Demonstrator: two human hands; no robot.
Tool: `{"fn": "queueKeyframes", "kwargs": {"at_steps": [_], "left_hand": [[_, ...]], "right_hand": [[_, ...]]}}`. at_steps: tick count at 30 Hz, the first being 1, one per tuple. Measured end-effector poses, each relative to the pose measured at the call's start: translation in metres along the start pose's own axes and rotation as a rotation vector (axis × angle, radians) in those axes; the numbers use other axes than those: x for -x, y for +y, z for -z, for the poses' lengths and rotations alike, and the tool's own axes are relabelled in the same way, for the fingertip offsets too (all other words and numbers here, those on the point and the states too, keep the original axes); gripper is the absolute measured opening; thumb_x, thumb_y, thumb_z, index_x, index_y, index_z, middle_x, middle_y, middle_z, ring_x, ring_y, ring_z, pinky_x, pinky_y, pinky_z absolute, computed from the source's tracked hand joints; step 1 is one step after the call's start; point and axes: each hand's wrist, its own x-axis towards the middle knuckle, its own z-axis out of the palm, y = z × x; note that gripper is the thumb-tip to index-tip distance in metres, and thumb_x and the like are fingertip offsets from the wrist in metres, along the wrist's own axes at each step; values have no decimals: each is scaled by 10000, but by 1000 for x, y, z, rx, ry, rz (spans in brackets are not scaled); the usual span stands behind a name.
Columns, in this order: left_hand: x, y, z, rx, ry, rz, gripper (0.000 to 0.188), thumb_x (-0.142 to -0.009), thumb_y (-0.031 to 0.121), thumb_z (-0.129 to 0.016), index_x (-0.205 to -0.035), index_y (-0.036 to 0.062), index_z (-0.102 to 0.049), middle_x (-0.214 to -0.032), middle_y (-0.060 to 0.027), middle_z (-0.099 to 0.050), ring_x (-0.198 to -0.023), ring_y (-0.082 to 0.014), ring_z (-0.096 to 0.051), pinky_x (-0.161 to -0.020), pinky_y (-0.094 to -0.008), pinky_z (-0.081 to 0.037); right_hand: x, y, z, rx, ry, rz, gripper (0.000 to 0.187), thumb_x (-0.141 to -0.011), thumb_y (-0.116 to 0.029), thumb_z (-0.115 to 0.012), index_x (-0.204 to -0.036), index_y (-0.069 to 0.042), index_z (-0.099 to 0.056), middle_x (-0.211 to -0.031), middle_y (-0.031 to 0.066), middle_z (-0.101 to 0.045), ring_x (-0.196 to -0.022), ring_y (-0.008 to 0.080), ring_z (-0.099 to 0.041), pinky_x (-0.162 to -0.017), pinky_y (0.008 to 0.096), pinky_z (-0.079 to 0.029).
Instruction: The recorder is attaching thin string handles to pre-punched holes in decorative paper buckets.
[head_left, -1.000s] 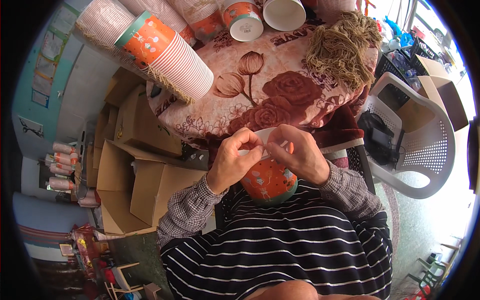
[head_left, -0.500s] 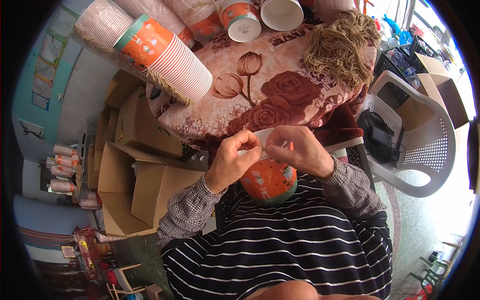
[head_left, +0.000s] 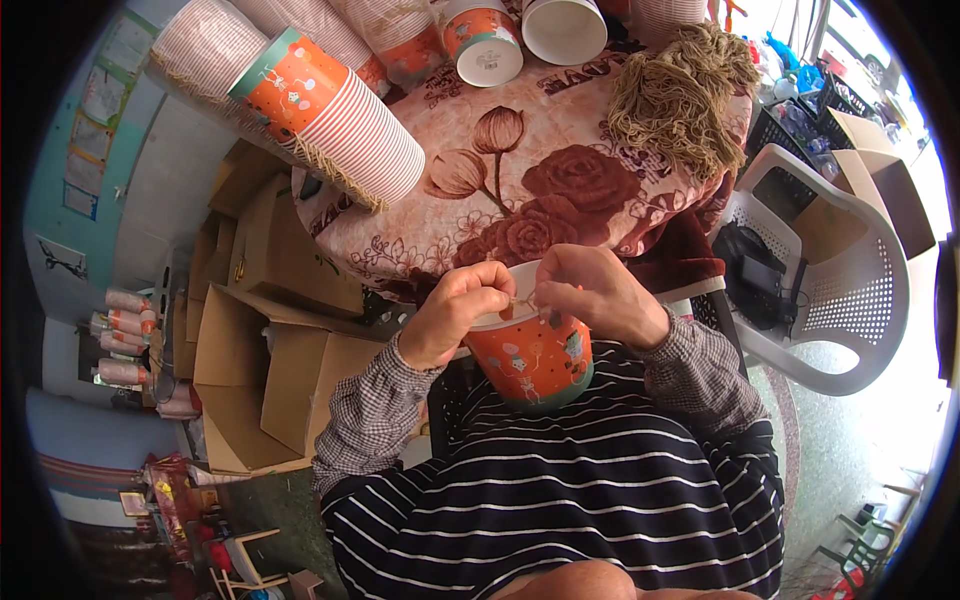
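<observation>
An orange paper bucket [head_left: 533, 362] with a green base and white inside rests in my lap, tilted slightly. My left hand [head_left: 462, 312] is pinched closed at the left of its rim. Opposite it, my right hand [head_left: 603, 298] has thumb and forefinger closed above the rim. Between the fingertips runs a short piece of thin pale string [head_left: 525, 302]; its ends are hidden by my fingers. On the table's right side lies a loose heap of tan string [head_left: 685, 95]. A stack of nested orange buckets [head_left: 330, 115] lies on its side at the left, with string strands along it.
A round table with a flowered cloth [head_left: 400, 240] stands before me. More buckets [head_left: 487, 45] line its far edge. Open cardboard boxes [head_left: 270, 390] are on the left; a white plastic chair [head_left: 850, 290] with a black bag [head_left: 760, 275] is on the right.
My left hand has shifted slightly left and my right hand slightly up, so the fingertips are farther apart. The string between them shows more, and the bucket has tipped a little.
</observation>
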Motion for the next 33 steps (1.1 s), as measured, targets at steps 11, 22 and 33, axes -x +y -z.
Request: {"fn": "queueKeyframes", "kwargs": {"at_steps": [11, 22, 33], "left_hand": [[-3, 3, 7, 70, -90, 65, 119, -839, 119, -518, -893, 22, -560, -864, -8, -550, -857, -104, -512, -839, -252, -399], [2, -9, 0, -220, 39, -202, 154, -904, 159, -660, -916, 16, -606, -818, 18, -607, -767, -37, -546, -702, -216, -473], [-2, -11, 18, 51, -65, -81, 190, -960, 184, -580, -971, -5, -592, -899, -6, -602, -821, -61, -569, -783, -225, -490]], "right_hand": [[-3, 1, -6, 315, -11, 193, 176, -858, -158, -630, -926, 4, -621, -733, 51, -657, -681, 88, -613, -627, 246, -470], [-3, -2, -8, 273, 35, 52, 174, -839, -153, -625, -895, 12, -626, -710, 50, -649, -602, 104, -621, -587, 254, -476], [-10, -6, -7, 387, -59, 65, 196, -819, -142, -669, -922, 22, -636, -765, 94, -663, -737, 156, -630, -692, 298, -506]]}}
